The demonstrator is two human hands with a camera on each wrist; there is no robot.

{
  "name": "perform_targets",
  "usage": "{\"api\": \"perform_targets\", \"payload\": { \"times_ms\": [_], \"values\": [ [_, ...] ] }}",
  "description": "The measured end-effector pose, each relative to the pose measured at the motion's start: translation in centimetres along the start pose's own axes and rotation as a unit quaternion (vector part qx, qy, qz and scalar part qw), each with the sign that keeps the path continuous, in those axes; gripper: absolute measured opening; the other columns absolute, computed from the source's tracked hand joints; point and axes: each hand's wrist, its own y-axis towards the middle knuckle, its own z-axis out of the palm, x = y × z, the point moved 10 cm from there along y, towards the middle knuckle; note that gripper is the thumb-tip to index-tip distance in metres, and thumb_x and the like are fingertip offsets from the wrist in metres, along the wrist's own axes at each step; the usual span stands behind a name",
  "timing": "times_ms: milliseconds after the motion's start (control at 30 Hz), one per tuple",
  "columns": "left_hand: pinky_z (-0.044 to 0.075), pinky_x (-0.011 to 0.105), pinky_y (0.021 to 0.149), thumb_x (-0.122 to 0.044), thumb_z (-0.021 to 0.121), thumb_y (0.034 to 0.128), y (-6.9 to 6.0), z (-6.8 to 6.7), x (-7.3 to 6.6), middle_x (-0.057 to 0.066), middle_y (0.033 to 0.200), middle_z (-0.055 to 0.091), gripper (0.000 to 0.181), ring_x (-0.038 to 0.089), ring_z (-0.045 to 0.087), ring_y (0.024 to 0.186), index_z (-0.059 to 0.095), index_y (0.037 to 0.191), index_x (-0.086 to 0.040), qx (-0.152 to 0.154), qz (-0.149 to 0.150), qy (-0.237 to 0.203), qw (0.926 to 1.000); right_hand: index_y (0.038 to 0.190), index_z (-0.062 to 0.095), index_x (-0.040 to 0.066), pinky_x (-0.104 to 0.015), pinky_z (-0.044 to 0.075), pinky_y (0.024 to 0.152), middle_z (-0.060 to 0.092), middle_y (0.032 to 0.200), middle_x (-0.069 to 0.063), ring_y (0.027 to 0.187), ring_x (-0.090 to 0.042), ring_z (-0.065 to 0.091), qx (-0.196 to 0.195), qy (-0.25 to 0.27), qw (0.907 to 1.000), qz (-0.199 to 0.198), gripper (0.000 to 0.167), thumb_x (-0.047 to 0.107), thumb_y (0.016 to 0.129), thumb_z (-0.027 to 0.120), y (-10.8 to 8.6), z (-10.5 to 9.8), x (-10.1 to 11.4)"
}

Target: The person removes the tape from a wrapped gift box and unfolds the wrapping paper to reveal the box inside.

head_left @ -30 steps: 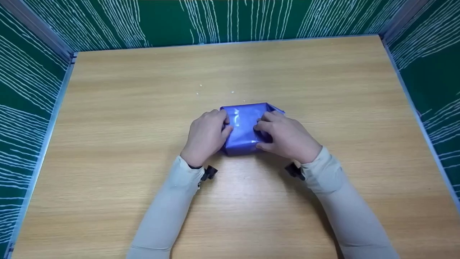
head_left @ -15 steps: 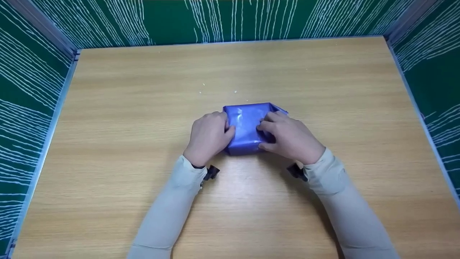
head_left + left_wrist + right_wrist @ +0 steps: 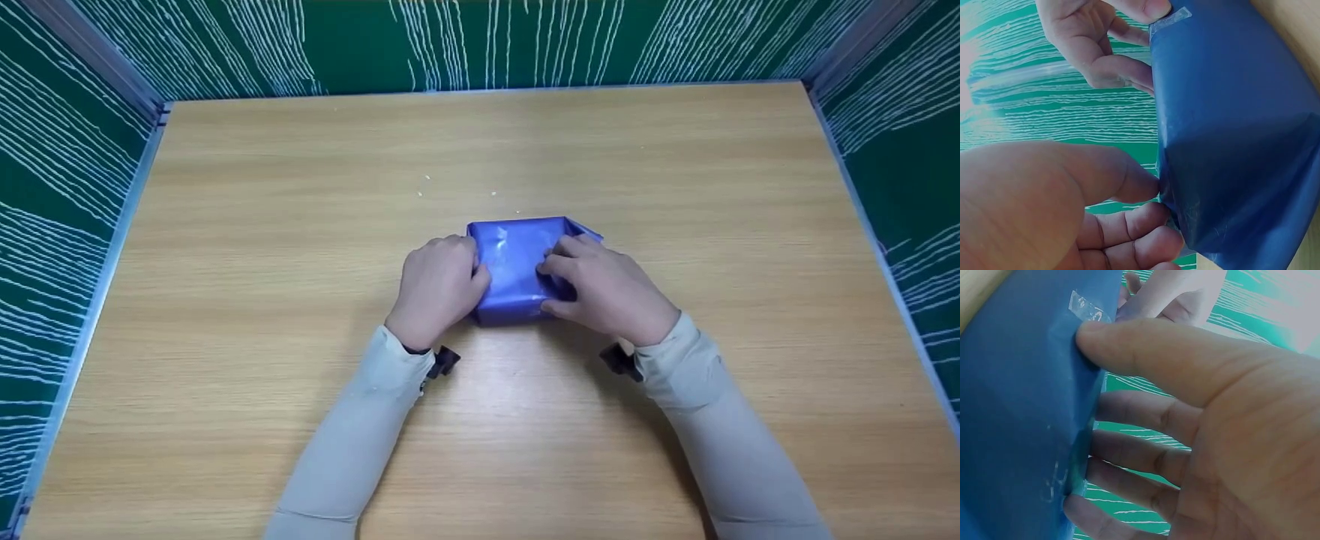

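Note:
A package wrapped in shiny blue-purple film point(image 3: 512, 270) lies on the table in the head view. At its left end my left hand point(image 3: 439, 285) pinches the wrap; the left wrist view has the thumb and curled fingers meeting at a creased corner of the film. My right hand point(image 3: 611, 289) grips the right part, fingers over the top and thumb against the near face. A short strip of clear tape point(image 3: 1088, 306) sits by the right thumb in the right wrist view. The palms hide both ends of the package in the head view.
The wooden table point(image 3: 300, 202) has raised blue edging along its back and sides. Green panels with white streaks point(image 3: 360, 45) stand around it. A few tiny white specks point(image 3: 427, 178) lie behind the package. Small black wrist cameras point(image 3: 444, 361) stick out from both sleeves.
The whole head view has shifted slightly. My left fingers have tucked in a little at the package's left end; the right hand keeps its hold.

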Motion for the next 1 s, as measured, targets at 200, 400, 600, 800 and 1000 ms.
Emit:
{"api": "perform_targets", "payload": {
  "times_ms": [200,400,600,800,1000],
  "values": [
    [0.047,0.039,0.057,-0.017,0.06,0.0948,0.0,0.02,0.15,0.0,0.069,0.051,0.027,0.021,0.055,0.064,0.051,0.069,-0.012,0.005,0.0,0.0,1.0,0.116,0.075,0.005,-0.045,0.056,0.076,0.064,0.111,-0.012,0.098,-0.03,0.057,-0.003,0.0,1.0,-0.004,0.043,0.031,0.084,0.088,-0.07,-0.02,0.07],
    [0.041,0.035,0.056,-0.018,0.059,0.0942,-0.03,-0.07,0.32,-0.003,0.066,0.046,0.029,0.019,0.052,0.063,0.048,0.067,-0.014,0.012,-0.005,-0.014,0.9998,0.116,0.075,0.005,-0.044,0.056,0.077,0.064,0.113,-0.012,0.098,-0.03,0.057,-0.002,-0.001,1.0,-0.006,0.043,0.031,0.084,0.087,-0.08,0.04,0.11],
    [0.036,0.032,0.053,-0.043,0.067,0.0965,-0.07,0.34,0.68,-0.004,0.066,0.044,0.043,0.019,0.053,0.062,0.05,0.07,-0.015,0.022,-0.021,-0.01,0.9995,0.117,0.075,0.005,-0.043,0.056,0.074,0.064,0.112,-0.012,0.097,-0.029,0.056,-0.006,-0.002,0.9999,-0.008,0.043,0.031,0.085,0.087,-0.19,-0.07,0.16],
    [0.038,0.033,0.053,-0.048,0.067,0.0973,-0.12,0.73,0.96,-0.004,0.065,0.044,0.046,0.019,0.055,0.062,0.051,0.07,-0.014,0.035,-0.035,-0.004,0.9988,0.117,0.075,0.006,-0.043,0.056,0.074,0.064,0.113,-0.012,0.097,-0.029,0.056,-0.009,0.002,0.9999,-0.007,0.043,0.031,0.085,0.087,-0.25,-0.13,0.12],
    [0.035,0.032,0.052,-0.034,0.064,0.0988,-0.03,0.37,0.97,-0.007,0.06,0.033,0.045,0.016,0.047,0.058,0.041,0.064,-0.017,0.027,-0.028,-0.025,0.9989,0.117,0.075,0.005,-0.042,0.055,0.072,0.063,0.11,-0.011,0.096,-0.029,0.055,-0.011,0.001,0.9999,-0.008,0.043,0.031,0.084,0.087,-0.21,-0.16,0.15]
  ]
}}
